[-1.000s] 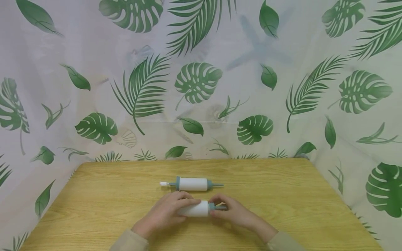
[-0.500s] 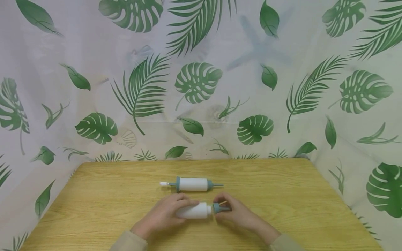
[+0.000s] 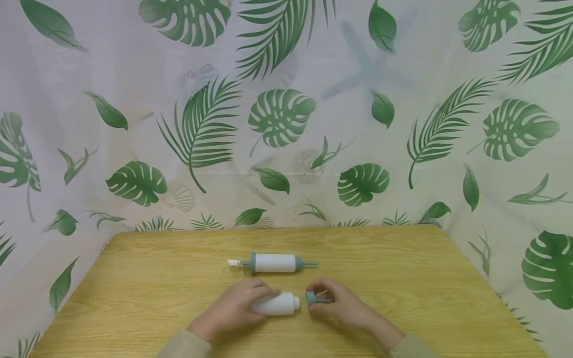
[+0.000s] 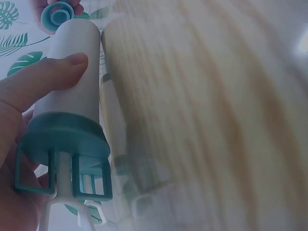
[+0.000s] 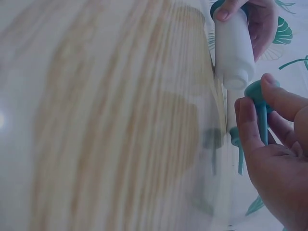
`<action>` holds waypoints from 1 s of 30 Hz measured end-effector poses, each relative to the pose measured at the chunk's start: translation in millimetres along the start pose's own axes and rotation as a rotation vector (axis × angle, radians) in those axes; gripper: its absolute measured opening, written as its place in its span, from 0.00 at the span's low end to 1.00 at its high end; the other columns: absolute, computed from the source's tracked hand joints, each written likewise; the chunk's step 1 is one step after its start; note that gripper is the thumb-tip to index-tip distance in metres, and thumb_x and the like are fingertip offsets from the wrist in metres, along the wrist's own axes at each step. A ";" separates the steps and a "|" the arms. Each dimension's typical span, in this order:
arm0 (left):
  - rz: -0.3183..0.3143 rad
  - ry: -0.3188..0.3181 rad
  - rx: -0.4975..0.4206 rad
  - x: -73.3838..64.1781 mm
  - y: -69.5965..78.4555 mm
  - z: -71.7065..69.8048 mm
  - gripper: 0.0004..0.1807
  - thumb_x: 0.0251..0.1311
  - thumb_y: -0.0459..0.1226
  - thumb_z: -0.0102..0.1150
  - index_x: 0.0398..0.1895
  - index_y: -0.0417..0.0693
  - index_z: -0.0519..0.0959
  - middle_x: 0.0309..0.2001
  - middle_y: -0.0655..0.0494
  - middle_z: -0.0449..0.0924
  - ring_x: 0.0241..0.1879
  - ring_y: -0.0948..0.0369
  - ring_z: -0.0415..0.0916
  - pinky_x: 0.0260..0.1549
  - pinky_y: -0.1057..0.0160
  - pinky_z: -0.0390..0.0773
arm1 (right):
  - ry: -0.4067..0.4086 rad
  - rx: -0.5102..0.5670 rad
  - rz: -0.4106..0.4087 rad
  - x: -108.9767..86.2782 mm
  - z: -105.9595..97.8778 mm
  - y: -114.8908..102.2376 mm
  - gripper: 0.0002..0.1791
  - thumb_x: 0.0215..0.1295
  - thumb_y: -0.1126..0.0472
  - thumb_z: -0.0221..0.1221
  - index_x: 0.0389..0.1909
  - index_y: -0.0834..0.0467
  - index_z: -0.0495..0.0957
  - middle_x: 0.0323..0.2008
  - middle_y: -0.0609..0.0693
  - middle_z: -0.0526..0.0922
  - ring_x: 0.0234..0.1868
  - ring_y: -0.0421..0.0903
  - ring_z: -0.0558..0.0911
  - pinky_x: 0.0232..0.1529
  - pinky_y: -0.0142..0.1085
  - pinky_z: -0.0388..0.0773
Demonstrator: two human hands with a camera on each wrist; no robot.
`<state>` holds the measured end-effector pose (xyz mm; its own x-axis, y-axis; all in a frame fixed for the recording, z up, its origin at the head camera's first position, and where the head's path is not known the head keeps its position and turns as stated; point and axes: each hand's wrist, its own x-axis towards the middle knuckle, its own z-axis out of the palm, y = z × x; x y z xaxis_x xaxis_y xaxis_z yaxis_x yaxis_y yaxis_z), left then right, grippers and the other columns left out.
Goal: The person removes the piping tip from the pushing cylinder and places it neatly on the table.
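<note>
My left hand (image 3: 241, 304) grips the white barrel (image 3: 278, 304) of a large syringe just above the tabletop. In the left wrist view its thumb lies along the barrel, whose teal collar (image 4: 65, 132) has finger loops and a white plunger handle. The barrel's narrower white neck points right, uncovered. My right hand (image 3: 342, 304) pinches a teal nozzle cap (image 3: 310, 298) with a thin stem. Its hollow side faces the barrel, a small gap apart. Behind both hands lies a second syringe (image 3: 275, 263), whole, with its nozzle to the right.
The wooden table (image 3: 156, 268) has a glossy surface. A leaf-patterned curtain (image 3: 286, 199) hangs along its back and both sides. The second syringe lies close beyond my fingers.
The nozzle cap has come off the barrel, and my right hand has drawn it to the right. Both hands have shifted slightly nearer to me. The second syringe stays put.
</note>
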<state>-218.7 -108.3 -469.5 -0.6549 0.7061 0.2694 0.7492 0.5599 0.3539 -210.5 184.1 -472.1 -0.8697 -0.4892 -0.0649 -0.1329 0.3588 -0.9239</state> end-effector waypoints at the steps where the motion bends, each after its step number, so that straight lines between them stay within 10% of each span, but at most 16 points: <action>1: -0.004 -0.002 -0.002 0.1 0.4 -0.3 0.31 0.45 0.38 0.73 0.58 0.56 0.77 0.50 0.60 0.77 0.48 0.61 0.74 0.49 0.60 0.75 | -0.001 0.003 0.004 -0.3 -0.3 -0.4 0.26 0.60 0.55 0.64 0.56 0.61 0.71 0.52 0.51 0.77 0.54 0.53 0.75 0.55 0.49 0.72; 21: -0.022 -0.010 0.021 5.8 10.9 -5.8 0.27 0.51 0.47 0.70 0.56 0.55 0.78 0.51 0.63 0.77 0.50 0.63 0.73 0.51 0.57 0.73 | -0.058 0.041 -0.003 -4.0 -2.8 -10.3 0.26 0.61 0.55 0.64 0.57 0.63 0.71 0.52 0.53 0.76 0.50 0.52 0.78 0.50 0.45 0.76; 30: 0.071 0.103 -0.019 17.2 26.5 -3.0 0.24 0.53 0.46 0.69 0.52 0.48 0.79 0.49 0.60 0.79 0.50 0.61 0.75 0.50 0.62 0.75 | -0.067 0.037 -0.066 0.4 0.6 -15.4 0.21 0.61 0.57 0.64 0.52 0.61 0.75 0.48 0.54 0.79 0.45 0.50 0.81 0.45 0.36 0.77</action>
<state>-210.4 -82.7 -452.8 -0.6081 0.6944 0.3848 0.7924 0.5014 0.3475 -208.5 177.9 -458.2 -0.8260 -0.5629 -0.0275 -0.1699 0.2953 -0.9402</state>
